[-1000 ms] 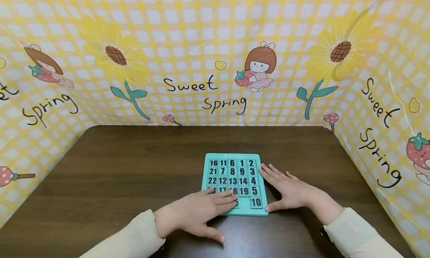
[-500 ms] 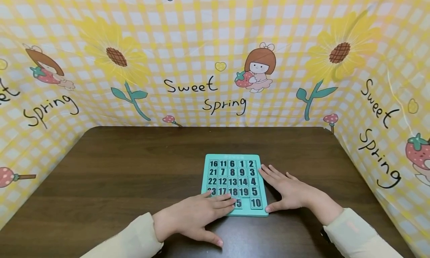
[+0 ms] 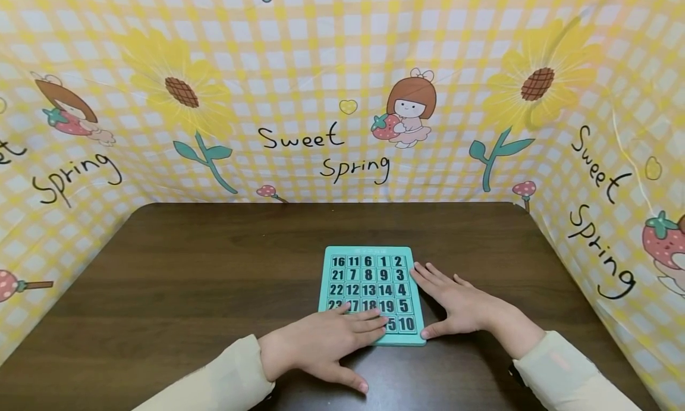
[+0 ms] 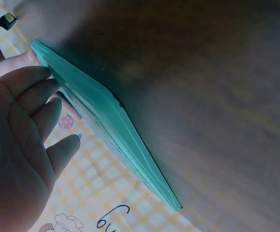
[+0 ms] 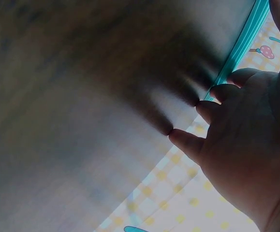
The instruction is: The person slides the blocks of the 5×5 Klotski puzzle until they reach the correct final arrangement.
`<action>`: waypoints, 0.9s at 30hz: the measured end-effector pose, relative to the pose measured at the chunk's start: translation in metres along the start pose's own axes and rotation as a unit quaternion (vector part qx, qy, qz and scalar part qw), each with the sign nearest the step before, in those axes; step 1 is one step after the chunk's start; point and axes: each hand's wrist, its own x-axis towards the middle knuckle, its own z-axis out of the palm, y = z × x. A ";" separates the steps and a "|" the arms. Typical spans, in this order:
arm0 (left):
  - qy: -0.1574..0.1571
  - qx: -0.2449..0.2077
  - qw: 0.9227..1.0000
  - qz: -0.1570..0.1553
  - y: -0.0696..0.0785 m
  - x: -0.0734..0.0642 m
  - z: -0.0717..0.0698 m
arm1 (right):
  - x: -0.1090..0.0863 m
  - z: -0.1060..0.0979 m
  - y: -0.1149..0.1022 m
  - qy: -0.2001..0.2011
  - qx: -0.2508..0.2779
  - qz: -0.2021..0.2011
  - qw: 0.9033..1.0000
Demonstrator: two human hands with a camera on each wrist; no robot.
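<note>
A turquoise number slide puzzle lies flat on the wooden table, with rows of numbered tiles in its frame. My left hand reaches over its lower rows from the left. Its fingers are straight, and the fingertips are at the tile 15, which sits right beside the tile 10. The tiles left of 15 in the bottom row are hidden under this hand. My right hand lies spread along the puzzle's right edge, fingertips and thumb against it. In the right wrist view, fingertips meet the turquoise edge.
The dark brown table stretches out around the puzzle. A yellow checked cloth printed with flowers and "Sweet Spring" rises behind the table and along both sides.
My left hand drew back slightly left, then moved right across the bottom row. The tile 15 has slid right, closing the gap beside 10. The right hand stays at the edge.
</note>
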 end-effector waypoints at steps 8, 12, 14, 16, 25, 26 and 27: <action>0.002 -0.017 0.999 -0.028 -0.007 -0.023 -0.005 | -0.001 -0.002 0.000 -0.001 -0.005 0.001 1.000; 0.005 -0.036 0.998 -0.055 -0.010 -0.044 -0.005 | -0.001 -0.002 0.000 -0.004 -0.003 -0.001 1.000; 0.005 -0.046 0.997 -0.066 -0.011 -0.052 -0.005 | -0.001 -0.002 0.000 -0.005 -0.002 -0.002 1.000; 0.007 -0.050 0.996 -0.073 -0.011 -0.057 -0.004 | -0.001 -0.002 0.000 -0.006 -0.001 -0.001 1.000; 0.018 -0.044 0.997 -0.064 -0.008 -0.057 -0.002 | 0.000 -0.001 0.001 -0.006 -0.001 0.001 1.000; 0.020 -0.042 0.997 -0.061 -0.008 -0.056 -0.001 | 0.000 -0.001 0.001 -0.006 -0.001 0.001 1.000; 0.021 -0.040 0.997 -0.058 -0.008 -0.055 -0.001 | 0.000 -0.001 0.001 -0.008 0.000 0.002 1.000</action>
